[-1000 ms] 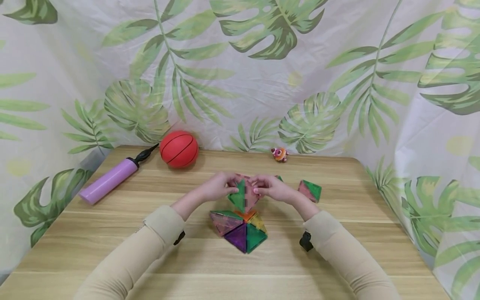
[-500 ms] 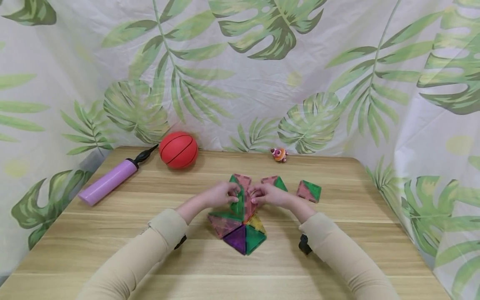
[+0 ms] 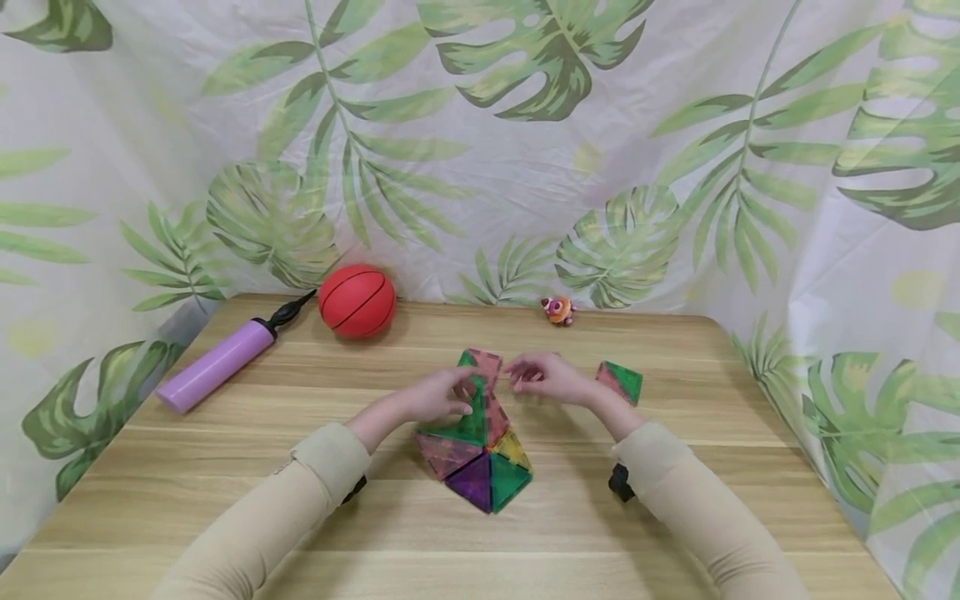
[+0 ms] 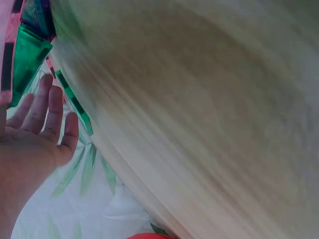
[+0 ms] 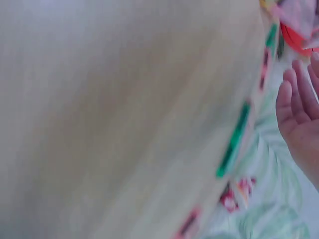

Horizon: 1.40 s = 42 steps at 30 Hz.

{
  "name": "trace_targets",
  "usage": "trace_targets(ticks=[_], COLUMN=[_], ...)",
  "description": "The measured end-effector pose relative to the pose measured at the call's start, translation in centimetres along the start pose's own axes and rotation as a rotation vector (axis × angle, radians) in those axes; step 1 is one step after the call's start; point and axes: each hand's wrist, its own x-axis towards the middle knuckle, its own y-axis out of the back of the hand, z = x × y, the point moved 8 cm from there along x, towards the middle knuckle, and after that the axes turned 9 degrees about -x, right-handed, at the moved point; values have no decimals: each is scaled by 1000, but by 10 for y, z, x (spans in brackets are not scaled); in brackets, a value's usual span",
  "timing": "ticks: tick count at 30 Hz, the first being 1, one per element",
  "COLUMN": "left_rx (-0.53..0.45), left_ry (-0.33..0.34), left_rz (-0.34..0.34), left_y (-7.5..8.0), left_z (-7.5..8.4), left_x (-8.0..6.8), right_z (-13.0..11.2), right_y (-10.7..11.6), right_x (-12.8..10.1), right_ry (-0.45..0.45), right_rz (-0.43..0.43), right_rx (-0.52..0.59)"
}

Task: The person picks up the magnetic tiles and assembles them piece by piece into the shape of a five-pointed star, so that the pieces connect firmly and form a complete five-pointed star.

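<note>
Left hand (image 3: 438, 397): my fingers lie straight against the green tile (image 3: 471, 421), which leans up from the tile cluster (image 3: 480, 458) at frame centre; I touch it, not clasping.
Right hand (image 3: 551, 379): loose and holding nothing, just right of the upright tiles, above the table (image 3: 225, 500).
Other tiles: a pink-green piece (image 3: 483, 362) behind my hands, another (image 3: 619, 381) right of my right wrist.
Room: bare wood lower left and lower right of the cluster.
Edges: pump (image 3: 221, 360) and ball (image 3: 357, 300) upper left, small toy (image 3: 558, 309) at the back edge.
</note>
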Motion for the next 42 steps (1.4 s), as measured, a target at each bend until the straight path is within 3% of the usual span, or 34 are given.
trace_targets(ticks=[4, 7, 12, 18, 23, 29, 34, 38, 42], left_rx=[25, 55, 59, 42, 64, 84, 128, 155, 150], left_ry=[-31, -22, 8, 21, 11, -9, 20, 44, 69], left_rz=[-37, -35, -4, 30, 56, 91, 135, 169, 184], left_y=[-1, -1, -1, -1, 1, 6, 9, 11, 12], left_z=[3, 3, 2, 0, 1, 3, 2, 2, 2], left_x=[-1, 0, 3, 2, -2, -9, -15, -21, -27], right_z=[17, 34, 61, 74, 78, 78, 79, 81, 84], right_y=[28, 39, 41, 33, 28, 30, 32, 33, 32], right_x=[-9, -15, -19, -16, -15, -16, -17, -18, -21], right_ry=[-83, -170, -290, -356, -404, -448, -491, -485, -436], right_rz=[86, 103, 85, 44, -11, 12, 38, 47, -5], right_rx=[-66, -160, -349, -443, -459, -424, -420, -407, -389])
